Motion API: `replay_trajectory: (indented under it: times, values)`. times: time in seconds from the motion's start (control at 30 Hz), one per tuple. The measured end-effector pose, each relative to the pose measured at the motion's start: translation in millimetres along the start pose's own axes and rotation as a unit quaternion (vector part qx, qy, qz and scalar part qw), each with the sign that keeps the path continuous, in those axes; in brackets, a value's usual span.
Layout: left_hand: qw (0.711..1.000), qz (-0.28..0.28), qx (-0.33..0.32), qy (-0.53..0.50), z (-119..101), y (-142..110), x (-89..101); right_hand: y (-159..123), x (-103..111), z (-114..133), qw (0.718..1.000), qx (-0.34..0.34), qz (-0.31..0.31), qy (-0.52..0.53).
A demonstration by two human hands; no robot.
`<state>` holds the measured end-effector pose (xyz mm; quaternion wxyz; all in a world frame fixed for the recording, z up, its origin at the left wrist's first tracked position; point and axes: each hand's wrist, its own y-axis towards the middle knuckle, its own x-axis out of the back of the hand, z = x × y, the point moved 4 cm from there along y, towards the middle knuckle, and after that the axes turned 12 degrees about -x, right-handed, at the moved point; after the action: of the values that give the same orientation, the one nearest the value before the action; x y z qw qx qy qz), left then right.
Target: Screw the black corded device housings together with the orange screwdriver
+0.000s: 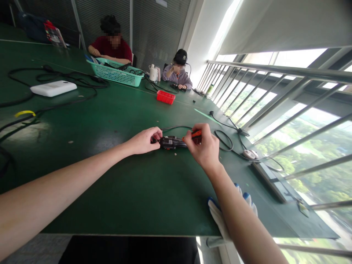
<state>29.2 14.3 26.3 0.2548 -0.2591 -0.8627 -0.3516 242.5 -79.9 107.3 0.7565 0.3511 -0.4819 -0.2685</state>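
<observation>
On the green table (132,198) in front of me lies a long, dark hand-held device (172,142), which looks like a small power tool; its exact kind I cannot make out. The fingers of my left hand (147,140) are closed round its left end and partly hide it. My right hand (205,146) grips a screwdriver (195,135) with an orange and black handle, over the device's right end. The screwdriver's tip points left, close to the device; whether it touches a screw cannot be seen.
A white-and-blue glove (218,216) lies under my right forearm. Black cables (227,141) run on the right near a metal railing (264,73). Farther off are a red tray (165,97), a turquoise basket (118,75), a white box (53,88) and two people seated across the table.
</observation>
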Motion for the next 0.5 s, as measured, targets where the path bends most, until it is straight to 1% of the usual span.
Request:
replay_trajectory:
  times: [0.13,0.27,0.33,0.43,0.5]
  values:
    - [1.000,0.005,0.002,-0.002,0.1,0.0,0.1,2.3,1.7,3.3,0.999,0.024,0.012,-0.030]
    - [1.000,0.005,0.006,-0.001,-0.3,0.2,0.7,2.5,1.3,5.1,0.997,0.049,0.052,0.018]
    - [1.000,0.005,0.006,0.001,-0.6,0.3,0.7,1.8,-0.7,4.9,0.996,0.058,0.066,0.015]
    - [1.000,0.010,0.009,0.000,-0.5,0.4,0.3,1.4,-1.4,1.7,0.998,0.033,0.055,0.006]
    - [1.000,0.010,0.010,0.000,-0.2,0.3,0.2,1.3,1.0,-1.0,0.999,0.003,0.025,0.024]
